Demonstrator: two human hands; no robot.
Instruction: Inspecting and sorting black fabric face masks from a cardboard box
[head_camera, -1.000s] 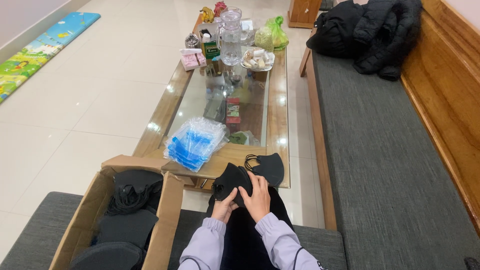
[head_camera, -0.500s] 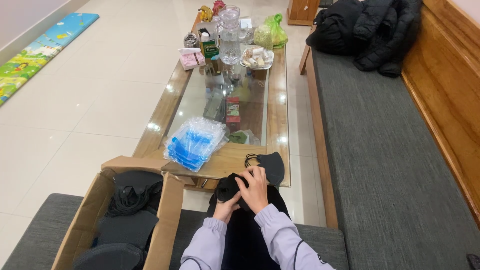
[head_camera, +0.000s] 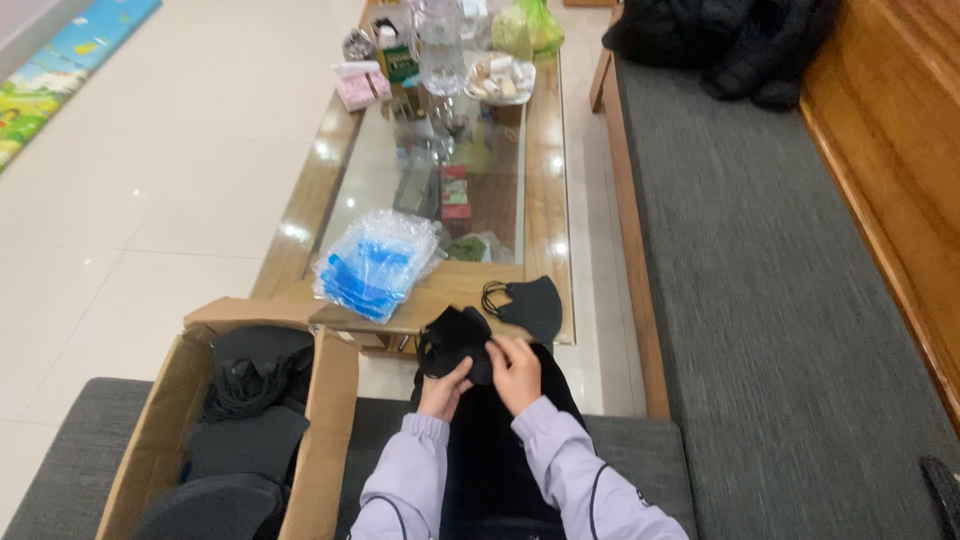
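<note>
A black face mask (head_camera: 455, 340) is held between both hands just short of the near edge of the glass-topped coffee table (head_camera: 540, 190), above the lap. The left hand (head_camera: 445, 388) is closed on its lower left edge from beneath, while the right hand (head_camera: 516, 372) is pinched on its right side; the mask's long axis is seen running roughly left to right between them, so neither hand is clearly nearer. On the table's near right corner a second black mask (head_camera: 535, 305) is laid, nearest the right hand. A stack of blue packets (head_camera: 375, 268) is set on the table's near left part, and an open cardboard box (head_camera: 330, 400) of dark items is stood left of the table's near end.
</note>
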